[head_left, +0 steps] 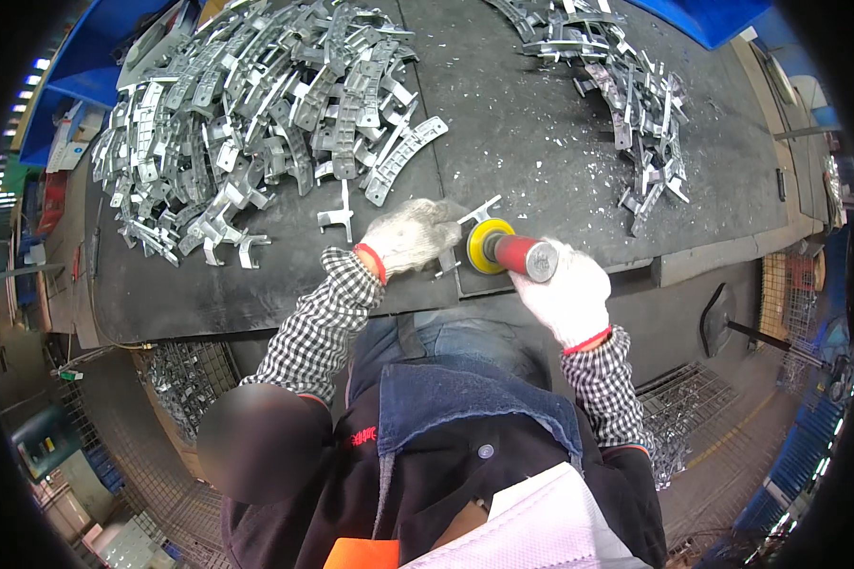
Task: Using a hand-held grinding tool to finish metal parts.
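My left hand (412, 235), in a white knit glove with a red cuff, is closed around a silver metal bracket (479, 211). Parts of the bracket stick out past the fingers, and its middle is hidden by the glove. Gloved the same way, my right hand (567, 292) grips a small handheld disc sander (527, 258) with a red body. The sander's yellow disc (491, 245) stands on edge against or very close to the bracket; whether they touch I cannot tell. A loose bracket (340, 212) lies just beyond my left wrist.
A big heap of curved metal brackets (256, 104) covers the left of the dark table (503, 142). A smaller pile of brackets (636, 114) lies at the right, with metal chips between. Blue bins (707, 19) stand at the far edge. Wire baskets (688, 403) sit below.
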The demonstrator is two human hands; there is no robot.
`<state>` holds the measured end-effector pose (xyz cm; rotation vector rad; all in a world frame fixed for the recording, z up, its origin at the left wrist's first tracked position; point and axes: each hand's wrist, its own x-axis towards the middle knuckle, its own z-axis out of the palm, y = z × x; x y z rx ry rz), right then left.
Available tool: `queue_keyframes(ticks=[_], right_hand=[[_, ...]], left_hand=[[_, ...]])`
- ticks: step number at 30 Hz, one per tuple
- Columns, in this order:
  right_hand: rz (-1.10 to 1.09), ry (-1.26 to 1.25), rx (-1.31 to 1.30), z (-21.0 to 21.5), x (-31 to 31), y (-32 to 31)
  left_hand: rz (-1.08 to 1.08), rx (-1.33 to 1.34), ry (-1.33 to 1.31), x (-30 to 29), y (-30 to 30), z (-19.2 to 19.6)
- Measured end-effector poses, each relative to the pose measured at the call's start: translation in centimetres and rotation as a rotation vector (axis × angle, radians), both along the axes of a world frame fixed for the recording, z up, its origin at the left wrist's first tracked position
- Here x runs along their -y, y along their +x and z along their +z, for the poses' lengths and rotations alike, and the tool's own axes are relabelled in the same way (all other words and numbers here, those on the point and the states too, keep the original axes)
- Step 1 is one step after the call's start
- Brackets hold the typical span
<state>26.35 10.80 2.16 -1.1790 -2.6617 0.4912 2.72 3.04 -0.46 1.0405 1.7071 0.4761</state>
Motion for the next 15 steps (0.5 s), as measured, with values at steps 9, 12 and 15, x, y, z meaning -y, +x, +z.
queue_keyframes(ticks=[9, 12, 15], right_hand=[[-0.017, 0.005, 0.022, -0.2, 0.6, 0.1], [-0.019, -0.024, 0.036, 0.0, 0.4, 0.2], [-0.073, -0.116, 0.109, -0.5, 0.7, 2.0]], left_hand=[[0.056, 0.192, -0.070, 0.1, -0.7, -0.7], [0.067, 0.189, -0.055, 0.0, -0.7, -0.3], [0.063, 0.222, -0.053, 0.1, -0.9, -0.6]])
